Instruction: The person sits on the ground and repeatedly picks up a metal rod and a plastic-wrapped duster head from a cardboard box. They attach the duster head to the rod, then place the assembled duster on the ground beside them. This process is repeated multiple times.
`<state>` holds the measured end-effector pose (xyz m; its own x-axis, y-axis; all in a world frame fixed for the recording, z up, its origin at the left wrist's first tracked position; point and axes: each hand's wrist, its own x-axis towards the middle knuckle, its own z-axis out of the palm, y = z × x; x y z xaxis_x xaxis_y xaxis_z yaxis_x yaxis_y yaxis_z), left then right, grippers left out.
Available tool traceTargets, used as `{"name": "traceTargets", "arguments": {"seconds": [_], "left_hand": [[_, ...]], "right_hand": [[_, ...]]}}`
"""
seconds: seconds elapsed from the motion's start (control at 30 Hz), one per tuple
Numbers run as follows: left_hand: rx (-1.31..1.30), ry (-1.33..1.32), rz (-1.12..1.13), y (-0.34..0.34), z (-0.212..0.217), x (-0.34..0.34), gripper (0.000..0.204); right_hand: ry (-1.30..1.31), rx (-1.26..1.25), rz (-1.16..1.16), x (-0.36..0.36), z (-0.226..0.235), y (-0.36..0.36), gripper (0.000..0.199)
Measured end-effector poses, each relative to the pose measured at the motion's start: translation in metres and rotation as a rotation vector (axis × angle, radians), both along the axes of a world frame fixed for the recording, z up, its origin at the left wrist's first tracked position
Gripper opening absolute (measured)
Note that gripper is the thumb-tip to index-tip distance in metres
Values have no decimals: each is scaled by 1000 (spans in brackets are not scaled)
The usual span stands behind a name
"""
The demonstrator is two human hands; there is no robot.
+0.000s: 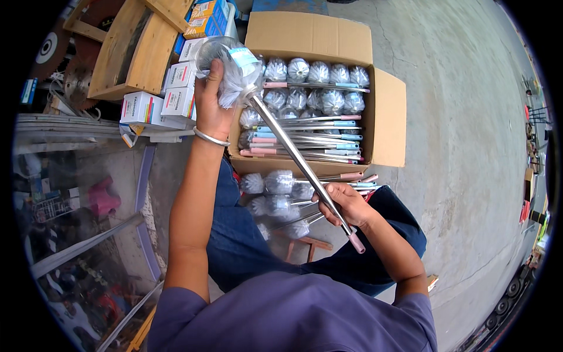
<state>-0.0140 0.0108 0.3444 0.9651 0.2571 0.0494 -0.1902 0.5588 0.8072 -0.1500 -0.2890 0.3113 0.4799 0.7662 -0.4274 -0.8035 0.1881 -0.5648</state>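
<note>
Across my front slants a mop [293,155] with a shiny metal handle, a pink end grip and a grey-white head bagged in clear plastic. My left hand [214,97] is closed around the bagged head at the upper left, thumb upward, and a pale blue label shows on the bag. Lower down, my right hand [346,204] grips the handle just above its pink end. Beyond the handle stands an open cardboard box [311,29] holding several similar mops, their wrapped heads in rows and their pink or blue-ended handles stacked crosswise.
More wrapped mops [280,182] lie between my knees, near a small reddish wooden frame [309,249]. White cartons [179,101] and a wooden crate [138,50] are piled left of the box. A clear sheet or pane [82,199] with metal bars stands at my left. Concrete floor [451,117] stretches right.
</note>
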Motion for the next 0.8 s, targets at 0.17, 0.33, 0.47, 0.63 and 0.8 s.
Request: {"name": "traceTargets", "arguments": {"seconds": [0.17, 0.33, 0.47, 0.63, 0.8], "left_hand": [[205, -7, 23, -17, 1, -6, 37], [-113, 14, -194, -21, 0, -9, 40], [199, 39, 34, -41, -8, -8, 46], [-213, 82, -197, -45, -11, -10, 48], [114, 59, 244, -19, -4, 6, 48]], "right_hand": [[45, -22, 116, -5, 6, 9, 47], [218, 84, 179, -12, 7, 10, 55], [-859, -654, -183, -7, -18, 26, 50], [368, 302, 110, -11, -2, 17, 62], [-807, -747, -8, 9, -14, 1, 37]]}}
